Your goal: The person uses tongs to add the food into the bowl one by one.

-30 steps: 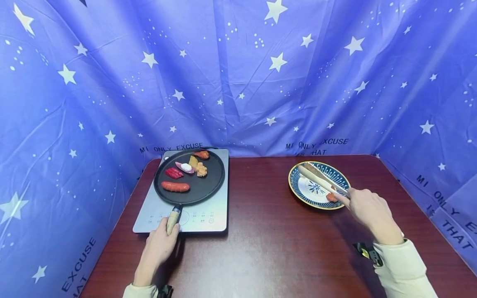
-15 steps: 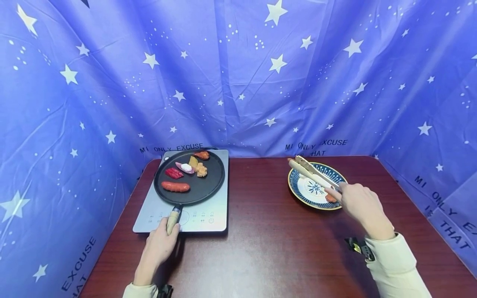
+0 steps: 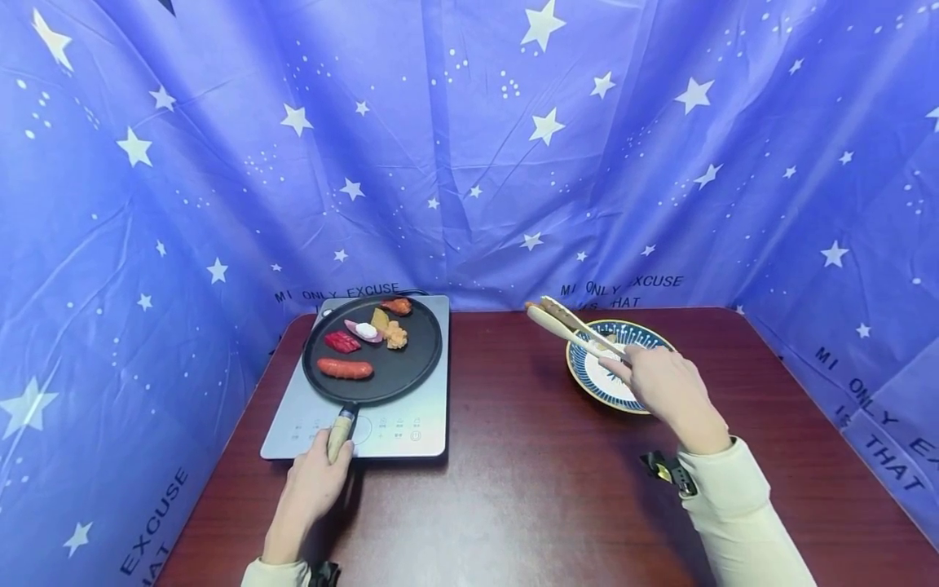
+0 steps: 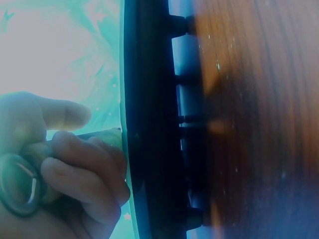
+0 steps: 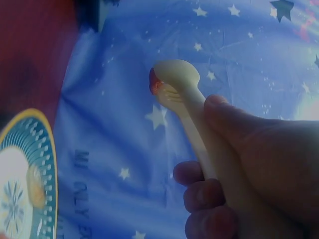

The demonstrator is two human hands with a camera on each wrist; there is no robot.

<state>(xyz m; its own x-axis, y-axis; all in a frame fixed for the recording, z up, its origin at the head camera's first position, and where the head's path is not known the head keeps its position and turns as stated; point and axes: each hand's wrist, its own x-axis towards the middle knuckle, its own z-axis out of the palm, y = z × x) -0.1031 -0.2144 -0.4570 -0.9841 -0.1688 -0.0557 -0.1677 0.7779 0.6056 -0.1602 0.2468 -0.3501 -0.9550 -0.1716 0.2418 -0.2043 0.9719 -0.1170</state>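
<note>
My left hand (image 3: 311, 485) grips the wooden handle (image 3: 340, 436) of a flat black frying pan (image 3: 414, 371). Its curled fingers also show in the left wrist view. On the pan lie a sausage (image 3: 345, 368), red slices (image 3: 342, 340), a purple piece with a white top (image 3: 365, 329) and several brown pieces. My right hand (image 3: 678, 395) holds cream-coloured tongs (image 3: 559, 321), raised over the left edge of a patterned plate (image 3: 587, 385). In the right wrist view a small orange-red food piece (image 5: 154, 82) sits between the tong tips. A pale piece (image 5: 35, 186) lies on the plate.
Under the pan is a silver induction cooker (image 3: 433, 416) at the table's left. Between cooker and plate runs the dark red wooden table (image 3: 499, 424). A blue star-printed curtain (image 3: 484, 147) closes off the back and both sides.
My right hand has lifted the tongs from the plate and carried them left, the orange-red piece in their tips. The hand now covers the plate's right side. My left hand and the pan stay put.
</note>
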